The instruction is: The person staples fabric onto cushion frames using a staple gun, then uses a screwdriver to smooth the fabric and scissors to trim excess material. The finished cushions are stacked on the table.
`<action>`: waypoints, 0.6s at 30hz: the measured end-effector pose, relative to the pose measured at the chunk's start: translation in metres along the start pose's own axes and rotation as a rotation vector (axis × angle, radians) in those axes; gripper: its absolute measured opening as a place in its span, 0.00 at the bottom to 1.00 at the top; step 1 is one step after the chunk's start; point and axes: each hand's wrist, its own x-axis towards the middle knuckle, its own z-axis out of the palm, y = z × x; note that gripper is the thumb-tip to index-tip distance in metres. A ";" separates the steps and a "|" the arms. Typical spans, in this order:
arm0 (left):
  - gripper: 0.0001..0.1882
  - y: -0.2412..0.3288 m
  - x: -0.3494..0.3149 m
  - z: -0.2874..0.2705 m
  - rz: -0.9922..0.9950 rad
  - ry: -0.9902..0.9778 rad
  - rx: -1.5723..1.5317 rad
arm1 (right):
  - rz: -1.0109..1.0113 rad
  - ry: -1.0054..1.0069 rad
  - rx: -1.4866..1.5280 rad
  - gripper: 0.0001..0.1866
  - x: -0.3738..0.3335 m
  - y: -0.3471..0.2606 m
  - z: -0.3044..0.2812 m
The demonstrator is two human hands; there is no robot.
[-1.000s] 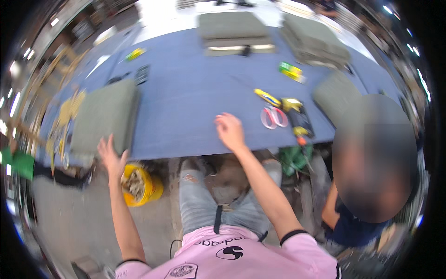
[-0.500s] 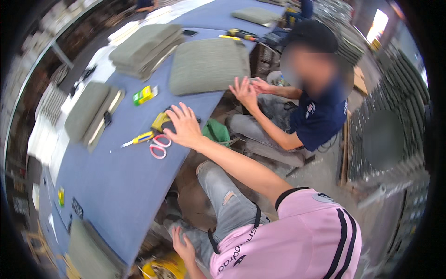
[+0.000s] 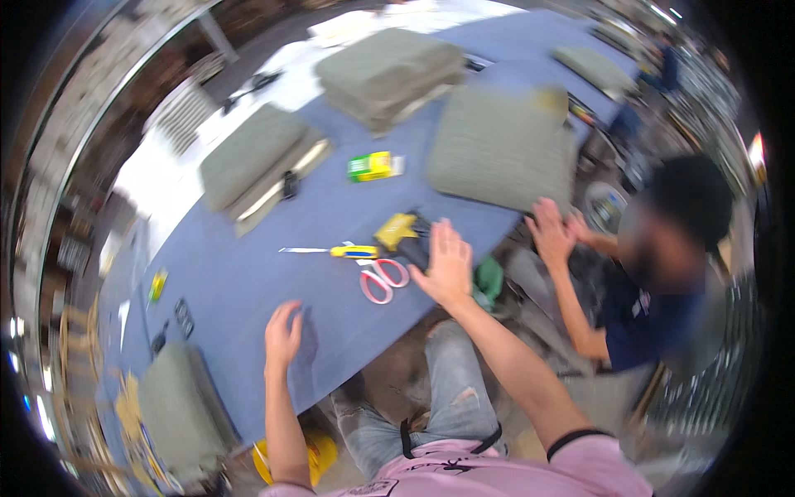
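We hold our right hand point(image 3: 447, 267) open and flat, fingers spread, over the near edge of the blue table point(image 3: 248, 306). It is just beside the yellow and black power tool point(image 3: 399, 233), but we cannot tell if they touch. Our left hand point(image 3: 283, 338) is over the table too, loosely open, with nothing we can see in it.

The power tool lies right of the scissors point(image 3: 383, 282). We think it is heavy and hard, not slippery. We would grab it around its thick dark body; our hand hides part of it. The scissors look light and stiff, best held by their red and white loops.

Near us, below the table, is a yellow bucket point(image 3: 325, 457). Our arm covers some of it, so we cannot tell what is inside. The green and yellow box point(image 3: 371, 166) lies farther away, its insides hidden.
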 end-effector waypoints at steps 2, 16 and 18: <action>0.15 -0.026 0.039 0.002 -0.050 0.048 0.014 | 0.012 -0.036 -0.042 0.57 0.000 -0.002 0.001; 0.10 -0.054 0.080 0.070 -0.128 0.370 0.175 | -0.037 -0.116 -0.087 0.56 0.007 -0.001 0.002; 0.10 -0.057 0.081 0.069 -0.062 0.437 0.184 | -0.037 -0.113 -0.106 0.57 0.008 -0.003 0.004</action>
